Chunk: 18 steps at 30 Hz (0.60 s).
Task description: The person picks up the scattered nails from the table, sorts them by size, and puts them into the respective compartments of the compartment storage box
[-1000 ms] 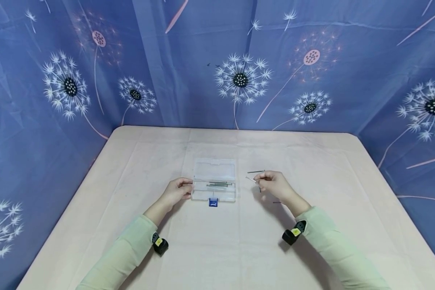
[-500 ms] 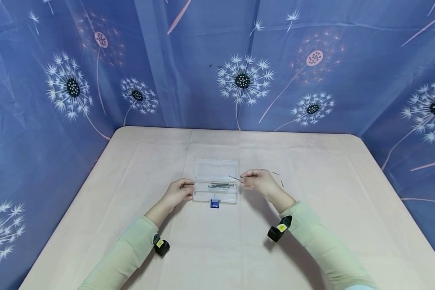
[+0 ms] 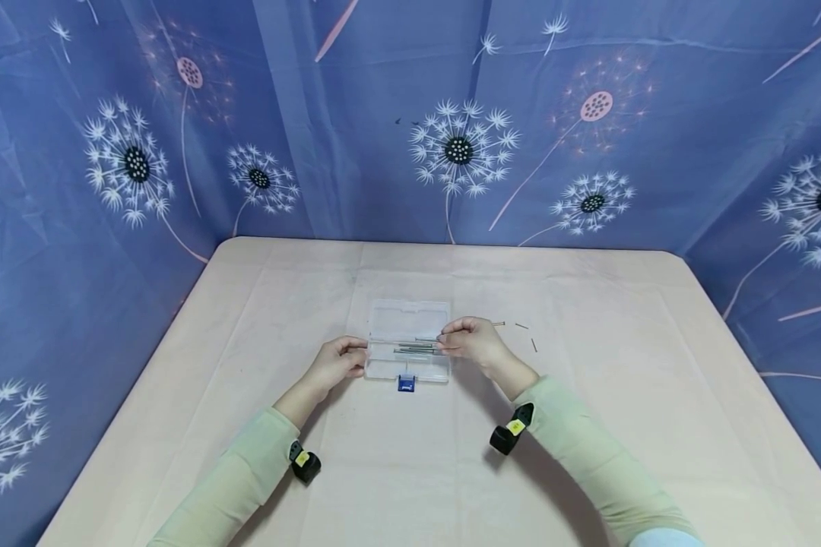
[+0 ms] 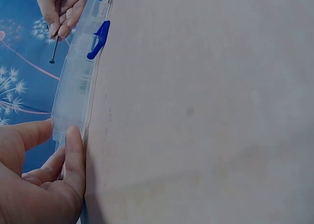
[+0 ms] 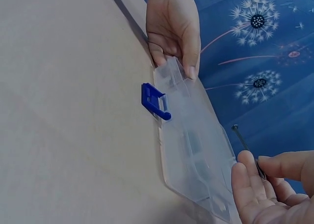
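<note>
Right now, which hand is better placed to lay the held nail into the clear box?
Probably the right hand: it already pinches the nail at the right end of the open clear box, while the left hand holds the box's left end.

No readable text that I could find tbh. The latch (image 3: 407, 384) had a pale mark and the wrist cams (image 3: 503, 441) had yellow stickers (image 3: 516, 427), all too small to make out.

Box (image 3: 387, 370) on table (image 3: 397, 471) | left hand (image 3: 335, 360) at its left end | right hand (image 3: 473, 342) at its right | nails (image 3: 415, 350) in box | other nails (image 3: 534, 346) farther right
</note>
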Each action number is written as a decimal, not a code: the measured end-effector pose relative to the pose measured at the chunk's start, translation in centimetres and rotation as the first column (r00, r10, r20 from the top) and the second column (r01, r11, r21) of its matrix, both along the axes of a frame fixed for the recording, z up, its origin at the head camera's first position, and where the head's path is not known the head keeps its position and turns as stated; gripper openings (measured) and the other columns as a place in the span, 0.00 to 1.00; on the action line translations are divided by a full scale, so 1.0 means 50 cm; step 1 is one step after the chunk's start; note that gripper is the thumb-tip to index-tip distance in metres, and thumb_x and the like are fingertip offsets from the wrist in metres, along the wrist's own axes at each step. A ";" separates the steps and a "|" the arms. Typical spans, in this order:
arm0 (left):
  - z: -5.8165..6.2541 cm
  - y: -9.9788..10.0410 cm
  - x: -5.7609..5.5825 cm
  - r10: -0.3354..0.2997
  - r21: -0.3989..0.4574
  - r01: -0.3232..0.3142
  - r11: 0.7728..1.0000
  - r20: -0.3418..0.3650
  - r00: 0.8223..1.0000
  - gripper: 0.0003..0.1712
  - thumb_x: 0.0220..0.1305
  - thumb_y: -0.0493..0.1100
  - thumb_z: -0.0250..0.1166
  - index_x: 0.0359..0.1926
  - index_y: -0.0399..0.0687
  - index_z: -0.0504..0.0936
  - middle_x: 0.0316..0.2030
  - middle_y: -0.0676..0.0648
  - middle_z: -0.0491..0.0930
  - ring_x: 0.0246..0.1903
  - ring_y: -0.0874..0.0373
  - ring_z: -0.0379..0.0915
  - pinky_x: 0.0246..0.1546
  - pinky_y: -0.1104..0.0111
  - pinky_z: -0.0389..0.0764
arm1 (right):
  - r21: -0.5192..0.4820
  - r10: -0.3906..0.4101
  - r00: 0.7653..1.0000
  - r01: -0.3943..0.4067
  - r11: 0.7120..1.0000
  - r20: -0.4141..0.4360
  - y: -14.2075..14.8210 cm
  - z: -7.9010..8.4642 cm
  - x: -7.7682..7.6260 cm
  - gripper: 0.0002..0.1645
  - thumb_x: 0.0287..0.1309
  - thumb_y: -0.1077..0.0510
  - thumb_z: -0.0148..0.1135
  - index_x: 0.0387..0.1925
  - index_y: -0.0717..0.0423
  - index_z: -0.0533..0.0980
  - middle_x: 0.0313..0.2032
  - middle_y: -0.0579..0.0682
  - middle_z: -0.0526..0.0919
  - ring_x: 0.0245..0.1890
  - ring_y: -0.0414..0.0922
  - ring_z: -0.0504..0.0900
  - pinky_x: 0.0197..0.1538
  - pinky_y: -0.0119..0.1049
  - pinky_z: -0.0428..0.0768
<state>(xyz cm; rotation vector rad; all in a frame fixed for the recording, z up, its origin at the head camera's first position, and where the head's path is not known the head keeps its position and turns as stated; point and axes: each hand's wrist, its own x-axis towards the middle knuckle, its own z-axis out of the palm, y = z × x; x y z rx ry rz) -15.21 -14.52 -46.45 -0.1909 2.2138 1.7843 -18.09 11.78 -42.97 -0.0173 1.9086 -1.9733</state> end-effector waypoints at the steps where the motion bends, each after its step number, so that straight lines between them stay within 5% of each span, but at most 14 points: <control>1: 0.000 0.000 0.000 -0.002 -0.003 0.002 1.000 -0.001 1.000 0.20 0.66 0.34 0.55 0.56 0.29 0.72 0.43 0.40 0.75 0.36 0.62 0.75 0.38 0.75 0.83 | -0.003 0.001 1.000 -0.001 1.000 0.003 -0.002 0.000 0.000 0.14 0.57 0.76 0.54 0.45 0.82 0.68 0.29 0.52 0.83 0.30 0.40 0.85 0.42 0.32 0.85; 18: -0.004 0.001 -0.004 0.007 -0.004 -0.007 1.000 -0.001 1.000 0.20 0.65 0.34 0.56 0.56 0.29 0.73 0.42 0.41 0.76 0.35 0.63 0.75 0.37 0.75 0.84 | 0.032 0.033 0.999 -0.032 0.999 -0.031 -0.031 -0.002 -0.004 0.14 0.56 0.76 0.55 0.44 0.82 0.69 0.30 0.52 0.83 0.29 0.38 0.84 0.43 0.35 0.85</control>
